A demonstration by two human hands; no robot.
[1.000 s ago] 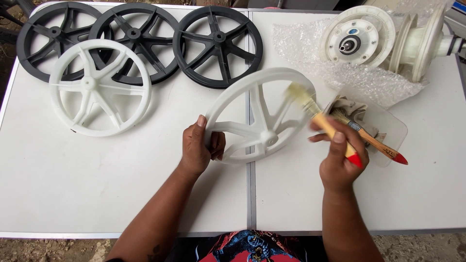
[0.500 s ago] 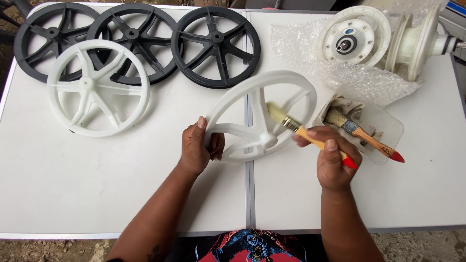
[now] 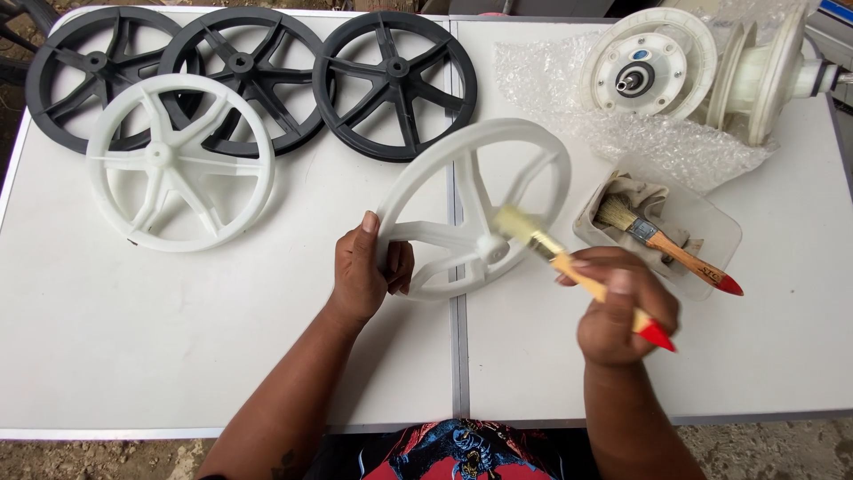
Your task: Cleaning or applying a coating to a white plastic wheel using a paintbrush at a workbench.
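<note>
My left hand (image 3: 364,271) grips the near-left rim of a white spoked plastic wheel (image 3: 444,178) and holds it tilted up off the white table (image 3: 178,356). In my right hand (image 3: 622,316) is a paintbrush (image 3: 569,265) with a wooden handle and red tip. Its pale bristles rest on the wheel's hub, blurred by motion.
Three dark grey spoked wheels (image 3: 395,80) lie along the far left edge, with another white wheel (image 3: 178,164) overlapping them. A clear tray (image 3: 711,240) on the right holds a second brush (image 3: 662,242) and a rag. White hub parts (image 3: 649,67) sit on bubble wrap (image 3: 551,98) at the far right.
The brush has swept leftward and down across the wheel, from its upper right rim to the hub. My right hand followed. The left hand has kept its grip.
</note>
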